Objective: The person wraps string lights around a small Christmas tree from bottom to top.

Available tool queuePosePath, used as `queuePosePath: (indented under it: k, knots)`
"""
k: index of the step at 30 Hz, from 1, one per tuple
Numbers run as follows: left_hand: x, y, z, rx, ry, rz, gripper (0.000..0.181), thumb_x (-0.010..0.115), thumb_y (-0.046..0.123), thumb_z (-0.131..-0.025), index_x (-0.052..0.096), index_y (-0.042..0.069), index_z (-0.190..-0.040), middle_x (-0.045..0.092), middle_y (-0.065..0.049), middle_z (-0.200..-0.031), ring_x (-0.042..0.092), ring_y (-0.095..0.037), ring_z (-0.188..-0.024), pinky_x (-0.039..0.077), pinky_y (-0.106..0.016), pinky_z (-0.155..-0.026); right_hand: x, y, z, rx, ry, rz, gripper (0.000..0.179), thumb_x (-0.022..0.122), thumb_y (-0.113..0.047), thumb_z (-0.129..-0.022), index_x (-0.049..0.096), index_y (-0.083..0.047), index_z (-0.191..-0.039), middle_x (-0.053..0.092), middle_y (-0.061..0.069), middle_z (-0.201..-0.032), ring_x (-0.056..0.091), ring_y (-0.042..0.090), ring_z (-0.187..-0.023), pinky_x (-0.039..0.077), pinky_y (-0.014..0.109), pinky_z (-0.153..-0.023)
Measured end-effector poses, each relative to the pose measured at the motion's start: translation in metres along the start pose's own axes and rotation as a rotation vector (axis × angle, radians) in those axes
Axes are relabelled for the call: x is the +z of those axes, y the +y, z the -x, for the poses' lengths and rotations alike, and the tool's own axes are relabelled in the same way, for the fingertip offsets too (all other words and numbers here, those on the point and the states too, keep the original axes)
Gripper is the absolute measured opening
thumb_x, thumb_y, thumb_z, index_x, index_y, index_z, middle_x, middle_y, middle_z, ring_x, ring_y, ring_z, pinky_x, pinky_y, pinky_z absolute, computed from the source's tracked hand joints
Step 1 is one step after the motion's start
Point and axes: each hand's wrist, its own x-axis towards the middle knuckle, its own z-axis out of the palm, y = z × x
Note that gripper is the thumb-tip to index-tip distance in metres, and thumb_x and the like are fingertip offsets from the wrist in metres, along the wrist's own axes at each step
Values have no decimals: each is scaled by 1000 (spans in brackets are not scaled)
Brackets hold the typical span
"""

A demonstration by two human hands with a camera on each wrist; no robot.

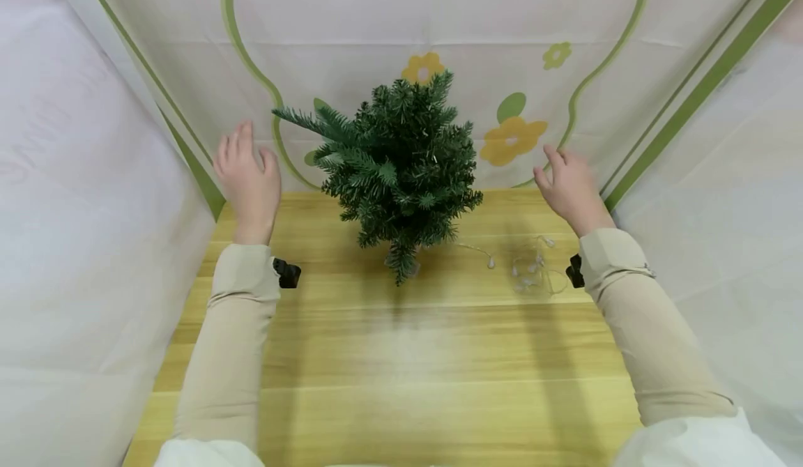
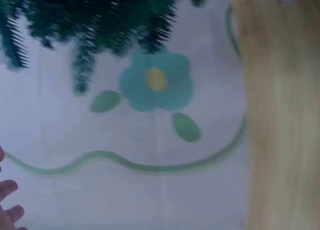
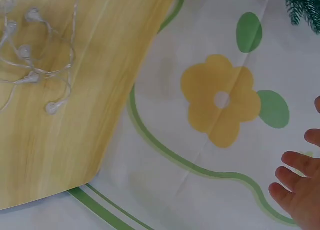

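Observation:
A small green artificial Christmas tree [image 1: 408, 167] stands toward the back of the wooden table [image 1: 414, 355], one long branch sticking out to its left. My left hand [image 1: 247, 174] is raised to the left of the tree, fingers extended and apart from the branches. On the other side my right hand [image 1: 571, 185] hovers with relaxed fingers, holding nothing. A string of small clear bulbs [image 1: 533, 272] lies loosely coiled on the table below the right hand. Its wire runs left toward the tree's base, which the lower branches mostly hide. The right wrist view shows the same bulbs [image 3: 31, 77] up close.
White cloth with printed flowers [image 1: 513, 139] and green wavy lines hangs behind the table. More pale cloth rises along the left [image 1: 94, 244] and right [image 1: 740, 244] sides. A black wrist camera [image 1: 287, 273] is strapped by the left cuff, another [image 1: 575, 272] by the right.

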Motion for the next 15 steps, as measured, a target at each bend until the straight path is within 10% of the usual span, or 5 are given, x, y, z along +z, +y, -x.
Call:
queuePosePath:
  k: [9,15]
  knots:
    - [-22,65,10,88,178,224,39,44,9,-98,52,9,-136,55,-4,-139,43,-17,-135,22,-17,-117,27,17,13,-38,-86,78,54,40,-23,-101,30,3,-147,35,36,-142,34,52,-130,31,63,-108]
    - [-18,110,34,311,226,345,37,45,1,-94,56,0,-129,59,-11,-134,47,-24,-134,23,-23,-120,49,32,22,-53,-126,148,53,42,-21,-100,33,5,-145,40,36,-139,40,52,-125,37,63,-103]
